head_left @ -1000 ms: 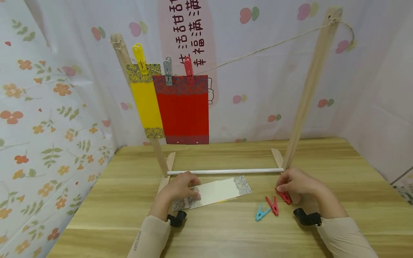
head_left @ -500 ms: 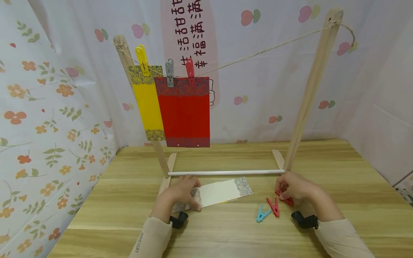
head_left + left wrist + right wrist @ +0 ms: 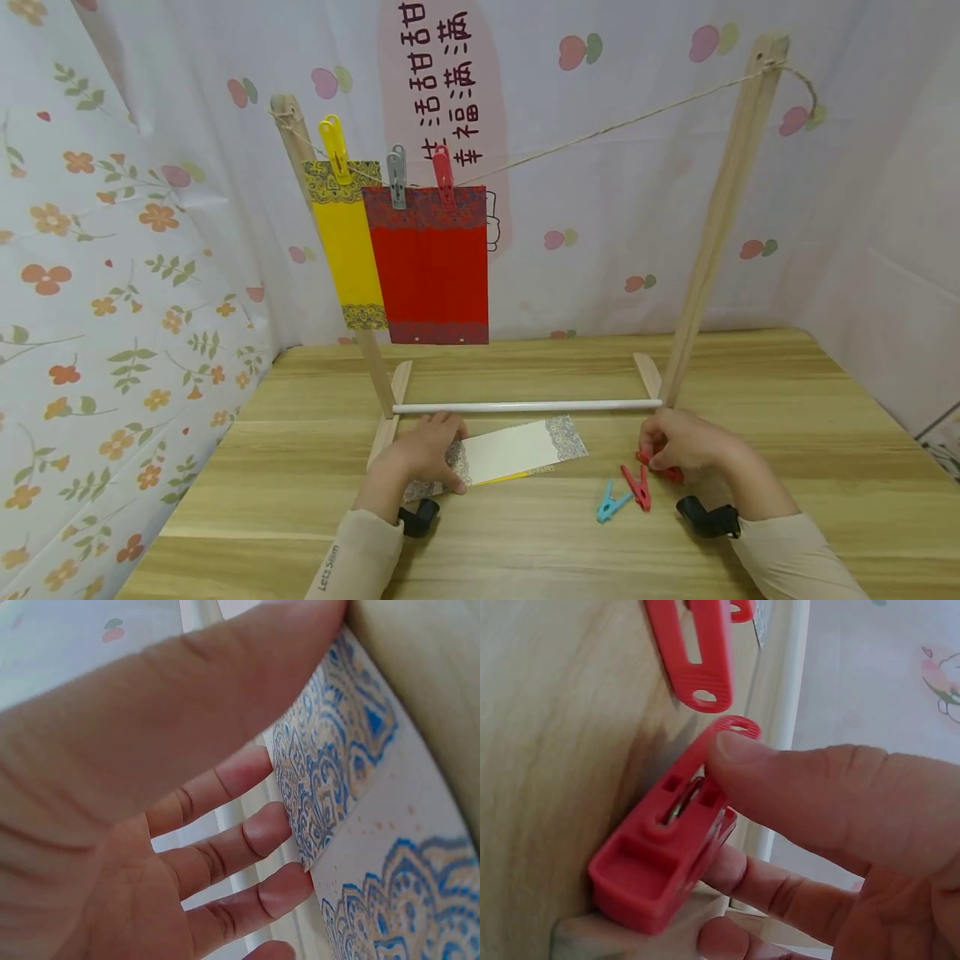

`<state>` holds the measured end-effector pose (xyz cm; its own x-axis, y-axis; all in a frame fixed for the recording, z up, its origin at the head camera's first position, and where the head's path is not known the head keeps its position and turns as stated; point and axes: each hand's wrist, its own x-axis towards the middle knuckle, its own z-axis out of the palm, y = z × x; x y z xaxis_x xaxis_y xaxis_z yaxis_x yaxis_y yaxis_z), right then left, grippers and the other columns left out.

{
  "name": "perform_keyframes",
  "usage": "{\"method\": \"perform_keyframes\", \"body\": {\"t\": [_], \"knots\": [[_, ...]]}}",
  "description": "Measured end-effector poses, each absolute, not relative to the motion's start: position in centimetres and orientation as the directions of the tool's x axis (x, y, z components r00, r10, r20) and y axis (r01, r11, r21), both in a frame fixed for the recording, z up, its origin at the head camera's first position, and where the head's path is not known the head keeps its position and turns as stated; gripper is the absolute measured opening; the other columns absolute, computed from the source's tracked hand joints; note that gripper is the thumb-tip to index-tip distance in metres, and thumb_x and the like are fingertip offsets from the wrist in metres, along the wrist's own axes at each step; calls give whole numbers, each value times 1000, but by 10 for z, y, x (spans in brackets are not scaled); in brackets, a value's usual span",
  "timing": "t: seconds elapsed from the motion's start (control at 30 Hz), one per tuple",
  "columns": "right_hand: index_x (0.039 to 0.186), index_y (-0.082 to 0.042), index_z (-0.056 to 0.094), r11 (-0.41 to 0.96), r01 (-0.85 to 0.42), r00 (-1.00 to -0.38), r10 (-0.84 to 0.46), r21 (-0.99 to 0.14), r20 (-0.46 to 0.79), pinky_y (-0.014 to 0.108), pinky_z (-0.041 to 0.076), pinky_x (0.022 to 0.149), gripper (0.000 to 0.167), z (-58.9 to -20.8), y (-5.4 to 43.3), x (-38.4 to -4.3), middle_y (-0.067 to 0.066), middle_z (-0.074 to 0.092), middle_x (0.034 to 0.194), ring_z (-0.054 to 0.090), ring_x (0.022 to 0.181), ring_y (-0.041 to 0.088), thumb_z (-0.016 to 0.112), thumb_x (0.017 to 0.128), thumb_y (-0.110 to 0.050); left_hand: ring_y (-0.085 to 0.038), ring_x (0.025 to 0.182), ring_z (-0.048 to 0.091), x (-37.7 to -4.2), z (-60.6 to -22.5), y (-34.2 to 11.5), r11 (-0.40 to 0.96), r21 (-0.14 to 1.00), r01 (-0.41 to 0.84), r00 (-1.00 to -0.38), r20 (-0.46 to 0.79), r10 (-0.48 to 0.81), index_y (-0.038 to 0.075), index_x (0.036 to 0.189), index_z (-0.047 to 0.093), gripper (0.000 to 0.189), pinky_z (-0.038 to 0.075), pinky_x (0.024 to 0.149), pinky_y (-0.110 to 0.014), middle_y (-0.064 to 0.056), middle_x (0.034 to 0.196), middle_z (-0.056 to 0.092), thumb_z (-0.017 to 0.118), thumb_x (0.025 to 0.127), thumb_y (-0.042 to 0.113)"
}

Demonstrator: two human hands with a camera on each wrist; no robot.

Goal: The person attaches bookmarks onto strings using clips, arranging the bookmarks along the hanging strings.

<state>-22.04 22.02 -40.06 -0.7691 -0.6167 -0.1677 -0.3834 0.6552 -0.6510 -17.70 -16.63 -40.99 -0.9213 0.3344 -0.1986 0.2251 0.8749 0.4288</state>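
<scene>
In the head view my left hand (image 3: pixel 426 450) spans the left end of a white card strip (image 3: pixel 510 450) with a patterned border, thumb at its near edge and fingers at its far edge. More patterned card (image 3: pixel 412 900) shows under it in the left wrist view, and a yellow edge (image 3: pixel 504 477) peeks out below. On the right, my right hand (image 3: pixel 686 442) pinches a red clothespin (image 3: pixel 656 840) between thumb and fingers, low over the table. Beside it lie another red clothespin (image 3: pixel 637 487) and a light blue one (image 3: pixel 611 504).
A string (image 3: pixel 615 131) runs between two wooden posts (image 3: pixel 716 225) joined by a white rod (image 3: pixel 525 407). Yellow (image 3: pixel 348 254) and red (image 3: pixel 431 275) cards hang there from yellow (image 3: pixel 337 150), grey (image 3: pixel 397 177) and red clothespins (image 3: pixel 444 177). A patterned cloth (image 3: pixel 600 283) stands behind.
My left thumb has moved to the card's near edge, and more yellow shows beneath the card. My right fingers have closed on the red clothespin and turned it. The head view has tilted slightly.
</scene>
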Motion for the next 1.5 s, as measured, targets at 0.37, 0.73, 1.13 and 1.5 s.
{"method": "perform_keyframes", "body": {"t": [0.37, 0.73, 1.13, 1.5], "knots": [[78, -2, 57, 649, -360, -812, -572, -670, -117, 25, 43, 59, 14, -394, 221, -223, 3, 59, 69, 54, 65, 14, 68, 87, 0, -26, 105, 45, -176, -406, -166, 852, 467, 235, -914, -192, 357, 9, 110, 51, 56, 44, 92, -47, -7, 112, 53, 91, 71, 16], [104, 8, 48, 616, -283, -829, -542, -735, -135, 27, 47, 64, 30, -398, 220, -225, 10, 63, 90, 56, 79, 18, 71, 84, 4, -20, 98, 53, -181, -406, -170, 829, 495, 260, -908, -168, 385, 9, 105, 62, 35, 46, 89, -43, -4, 103, 60, 84, 79, 11], [103, 9, 62, 598, -402, -772, -629, -694, -95, 22, 49, 64, 23, -399, 219, -230, 4, 67, 87, 56, 77, 5, 70, 84, -1, -15, 77, 49, -180, -401, -178, 758, 586, 287, -904, -95, 416, 8, 89, 64, 8, 42, 69, -30, 1, 81, 55, 72, 88, 5], [104, 10, 62, 592, -420, -760, -643, -688, -89, 22, 49, 60, 22, -398, 218, -230, 7, 67, 85, 56, 73, 7, 69, 85, 0, -10, 67, 45, -185, -400, -181, 747, 574, 334, -905, -25, 424, 8, 93, 68, 6, 40, 63, -24, 4, 70, 51, 72, 88, 5]]}}
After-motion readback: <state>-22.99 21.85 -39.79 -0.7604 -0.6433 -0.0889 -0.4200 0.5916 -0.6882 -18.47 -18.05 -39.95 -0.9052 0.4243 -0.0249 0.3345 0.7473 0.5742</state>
